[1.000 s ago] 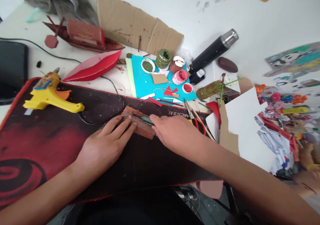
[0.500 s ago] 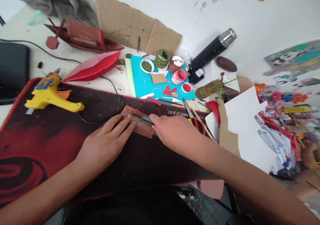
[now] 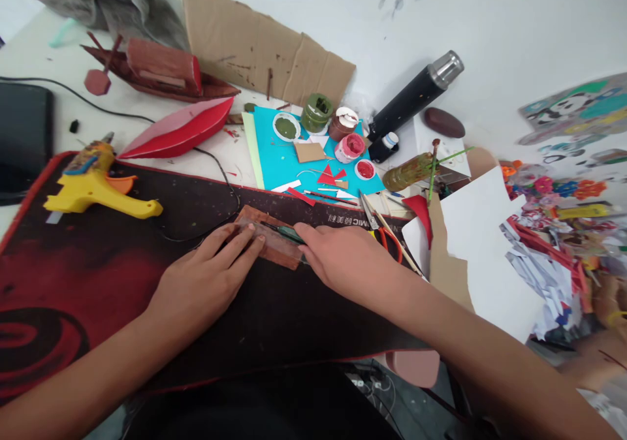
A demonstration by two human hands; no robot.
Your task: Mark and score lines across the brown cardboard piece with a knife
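A reddish-brown painted piece of board (image 3: pixel 280 255) lies on the dark mat. Across it rests a clear strip that looks like a ruler (image 3: pixel 272 239). My left hand (image 3: pixel 206 277) presses its outstretched fingertips down on the strip's left end. In my right hand (image 3: pixel 337 254) is a slim craft knife (image 3: pixel 289 233) with a dark green handle, its tip pointing left along the strip's upper edge. My right fingers are closed around the handle and partly hide it.
A yellow glue gun (image 3: pixel 98 188) lies left on the mat (image 3: pixel 294 322). Behind are a red paper boat (image 3: pixel 179 130), a brown model boat (image 3: pixel 161 68) and paint jars (image 3: pixel 317 112) on blue paper. Orange-handled scissors (image 3: pixel 390 243) lie near my right wrist, beside white sheets (image 3: pixel 482 231).
The knife's blade tip has shifted slightly left along the strip. Both hands keep nearly the same place, and the whole view has moved a little.
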